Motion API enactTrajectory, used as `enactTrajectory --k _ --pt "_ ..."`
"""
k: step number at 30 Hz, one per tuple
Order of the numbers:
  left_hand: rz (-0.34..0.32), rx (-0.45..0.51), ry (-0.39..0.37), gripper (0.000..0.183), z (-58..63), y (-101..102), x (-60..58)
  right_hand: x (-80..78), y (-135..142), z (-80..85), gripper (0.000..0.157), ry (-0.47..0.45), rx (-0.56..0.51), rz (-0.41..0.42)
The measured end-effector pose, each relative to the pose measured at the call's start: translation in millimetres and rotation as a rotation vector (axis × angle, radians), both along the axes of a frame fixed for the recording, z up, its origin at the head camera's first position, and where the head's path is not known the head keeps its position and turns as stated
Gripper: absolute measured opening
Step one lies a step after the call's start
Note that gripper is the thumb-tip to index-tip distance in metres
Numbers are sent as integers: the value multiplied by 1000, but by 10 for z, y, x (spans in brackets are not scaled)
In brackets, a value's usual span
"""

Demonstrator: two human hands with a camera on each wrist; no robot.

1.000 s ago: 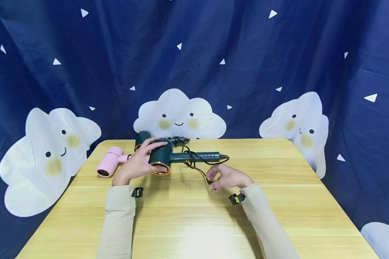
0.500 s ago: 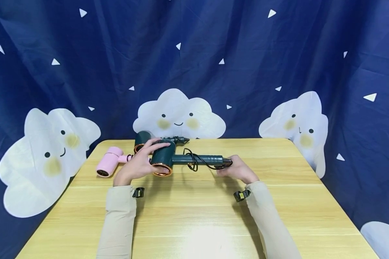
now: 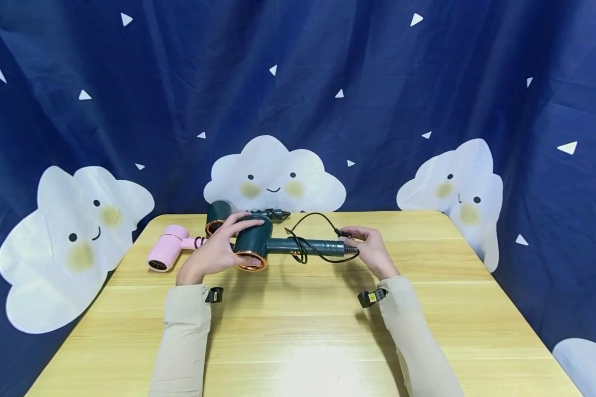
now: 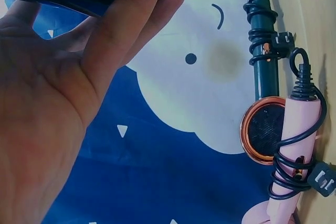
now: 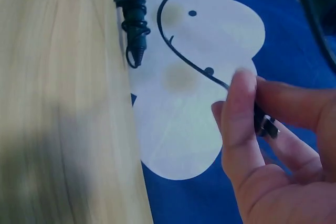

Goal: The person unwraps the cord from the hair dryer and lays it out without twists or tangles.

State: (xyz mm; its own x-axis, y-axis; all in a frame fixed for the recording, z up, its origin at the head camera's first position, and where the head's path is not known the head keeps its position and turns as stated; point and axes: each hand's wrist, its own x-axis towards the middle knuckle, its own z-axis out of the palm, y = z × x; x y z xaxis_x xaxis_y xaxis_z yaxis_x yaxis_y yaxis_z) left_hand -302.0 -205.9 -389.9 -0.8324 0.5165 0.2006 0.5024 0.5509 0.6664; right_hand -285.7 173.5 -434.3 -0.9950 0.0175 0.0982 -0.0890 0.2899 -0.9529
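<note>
My left hand (image 3: 213,255) grips the head of a dark green hair dryer (image 3: 255,237) with a copper rim, holding it above the table, handle pointing right. Loops of its black cord (image 3: 304,252) lie around the handle. At the handle's end my right hand (image 3: 370,251) pinches the cord's plug (image 5: 262,121) between thumb and fingers, and a slack arc of cord runs back to the handle. Behind the left hand lies a second green hair dryer (image 3: 219,214), cord wound on its handle. To the left rests a pink hair dryer (image 4: 302,129), its cord also wrapped, partly hidden by the hand.
The wooden table (image 3: 288,331) extends toward me, with its back edge close behind the dryers. A blue curtain (image 3: 298,99) with white clouds and triangles hangs around it.
My right hand has carried the plug from in front of the handle, round below its tip, to beyond it, drawing the cord around. The held hair dryer has shifted slightly right.
</note>
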Motion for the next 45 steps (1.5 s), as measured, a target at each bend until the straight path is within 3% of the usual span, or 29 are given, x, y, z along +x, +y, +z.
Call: enactTrajectory --k 4,15,27,31,37,45 --pt "-5 0 2 91 -7 19 -8 -8 4 28 36 17 -93 -26" --pt "-17 -17 1 91 -58 32 -41 20 -27 122 41 35 -409 16" --pt "-19 -12 -8 91 -100 24 -56 104 -99 283 31 133 -541 -13" --pt "-16 -13 -2 91 -107 13 -66 140 -107 359 32 160 -601 23" --pt "-14 -22 3 91 -99 15 -66 205 -116 474 20 135 -644 95" --pt "0 -31 6 92 -88 35 -60 325 -195 602 27 103 -722 228"
